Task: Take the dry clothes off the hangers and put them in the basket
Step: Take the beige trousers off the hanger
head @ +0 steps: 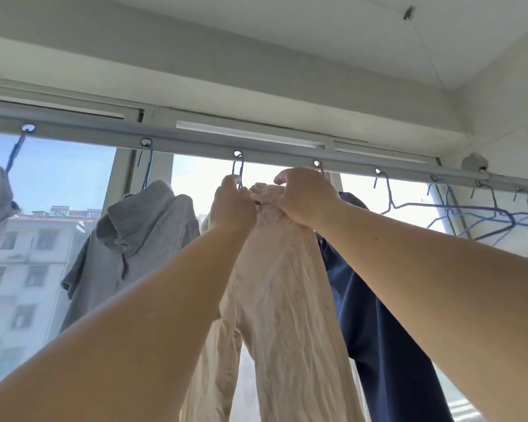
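- You are in a home, on what looks like an enclosed balcony or laundry corner of a flat.
- A drying rail [195, 141] with punched holes runs across the top of a wide window [58, 178]; wire hangers [457, 208] hook into it.
- Household laundry hangs there: a grey shirt [128, 239], cream trousers [281, 284], a navy garment [378, 315].
- Through the glass you see an apartment block [28, 269] at upper-storey height.

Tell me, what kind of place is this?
Probably an enclosed laundry balcony in a flat: a drying rail with hanger holes runs along the window, clothes like the grey shirt hang there, apartment blocks outside.
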Available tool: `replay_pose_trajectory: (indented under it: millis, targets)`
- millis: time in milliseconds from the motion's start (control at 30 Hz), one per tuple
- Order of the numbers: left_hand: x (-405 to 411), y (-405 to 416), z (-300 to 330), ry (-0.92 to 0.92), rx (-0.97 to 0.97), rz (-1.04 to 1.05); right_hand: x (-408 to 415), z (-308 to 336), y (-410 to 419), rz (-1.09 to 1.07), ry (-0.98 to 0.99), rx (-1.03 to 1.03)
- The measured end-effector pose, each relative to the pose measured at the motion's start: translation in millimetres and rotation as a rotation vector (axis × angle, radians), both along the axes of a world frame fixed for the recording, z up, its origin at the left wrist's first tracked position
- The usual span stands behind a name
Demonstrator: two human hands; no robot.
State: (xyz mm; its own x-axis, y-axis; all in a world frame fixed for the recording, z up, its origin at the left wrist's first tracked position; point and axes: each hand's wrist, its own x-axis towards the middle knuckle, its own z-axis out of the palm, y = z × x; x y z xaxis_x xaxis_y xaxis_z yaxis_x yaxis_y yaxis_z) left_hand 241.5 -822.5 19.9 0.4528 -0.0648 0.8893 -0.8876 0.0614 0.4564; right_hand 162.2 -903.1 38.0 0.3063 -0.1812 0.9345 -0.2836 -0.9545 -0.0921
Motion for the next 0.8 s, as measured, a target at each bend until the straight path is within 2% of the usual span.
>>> replay_pose_trajectory:
  millis: [233,367,500,600,733,800]
  targets:
    - [4.8,-13.3,18.0,0.031,0.149,-0.076,-2.4,-7.4,-12.7,0.049,-0.044,0.015]
    - [6.3,-27.3,25.3,-0.004,0.215,-0.004,-10.5,-9.7,-16.9,0.069,-0.027,-0.001]
    - [10.3,-33.6,29.8,-0.062,0.220,0.032,-14.9,-7.5,-23.5,0.032,0.058,-0.009]
    - [13.6,-36.8,32.4,-0.077,0.270,0.007,-12.6,-1.3,-26.6,-0.094,0.109,-0.115]
    - [11.9,-36.0,33.2,-0.074,0.185,-0.102,-8.7,12.9,-25.5,-0.052,0.196,-0.198]
    - [13.6,-32.8,35.3,-0.122,0.164,-0.034,-6.5,21.5,-24.6,-0.074,0.267,-0.200]
